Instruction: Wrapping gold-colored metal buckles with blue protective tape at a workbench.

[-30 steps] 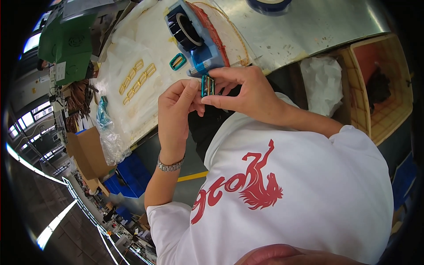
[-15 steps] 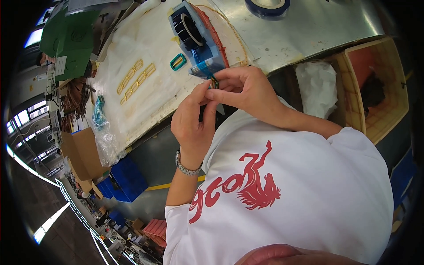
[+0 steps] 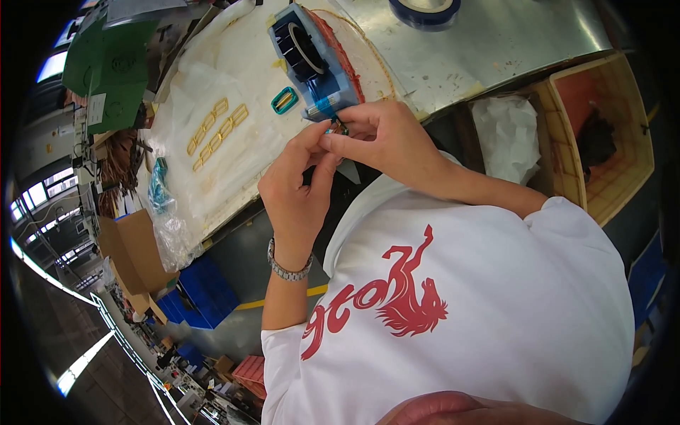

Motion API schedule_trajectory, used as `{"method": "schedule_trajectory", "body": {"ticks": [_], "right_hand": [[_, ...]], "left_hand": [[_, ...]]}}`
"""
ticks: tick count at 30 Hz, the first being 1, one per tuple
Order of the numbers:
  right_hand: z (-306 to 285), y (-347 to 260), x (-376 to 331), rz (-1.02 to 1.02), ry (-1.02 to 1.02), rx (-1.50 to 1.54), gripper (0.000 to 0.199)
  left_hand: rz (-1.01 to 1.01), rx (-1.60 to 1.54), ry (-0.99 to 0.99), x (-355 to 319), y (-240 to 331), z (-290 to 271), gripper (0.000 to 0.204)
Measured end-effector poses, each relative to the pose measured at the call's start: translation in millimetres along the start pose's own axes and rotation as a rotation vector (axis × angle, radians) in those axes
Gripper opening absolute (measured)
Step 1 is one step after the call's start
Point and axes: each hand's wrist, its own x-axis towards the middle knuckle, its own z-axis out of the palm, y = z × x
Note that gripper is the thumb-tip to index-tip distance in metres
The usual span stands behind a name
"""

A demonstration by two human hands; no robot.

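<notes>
Close in front of the tape dispenser, my left hand and my right hand meet, the fingertips of both pinched on one small metal buckle. Fingers cover most of the buckle, and some blue film shows at it. A strip of blue tape runs down the front of the blue-grey tape dispenser toward my fingers. The dark tape roll sits in the dispenser. To its left lies a gold buckle edged in blue-green film. Farther left, several plain gold buckles lie in two rows.
A large blue tape roll rests on the metal tabletop. Right of the table stand a wooden box and white wrapping. Clear plastic with blue film hangs at the left table edge, above a cardboard box and blue crates.
My left hand has shifted slightly left and its wrist has turned. My right hand has moved a little up and left. Both still pinch the buckle by the dispenser.
</notes>
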Motion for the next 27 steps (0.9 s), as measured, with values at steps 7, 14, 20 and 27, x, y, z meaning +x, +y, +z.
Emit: {"method": "schedule_trajectory", "body": {"ticks": [7, 14, 20, 27], "right_hand": [[13, 51, -11, 0.341, -0.038, 0.178, 0.033], [-3, 23, -25, 0.08, -0.145, 0.189, 0.025], [-2, 24, -18, 0.015, -0.348, -0.035, 0.02], [13, 22, -14, 0.062, -0.323, -0.088, 0.019]], "left_hand": [[-0.269, -0.174, -0.215, -19, -16, 16, 0.028], [-0.32, -0.559, -0.093, -40, -8, -4, 0.036], [-0.37, -0.697, -0.141, -69, -26, -2, 0.038], [-0.138, -0.155, -0.111, -67, -29, -13, 0.047]]}}
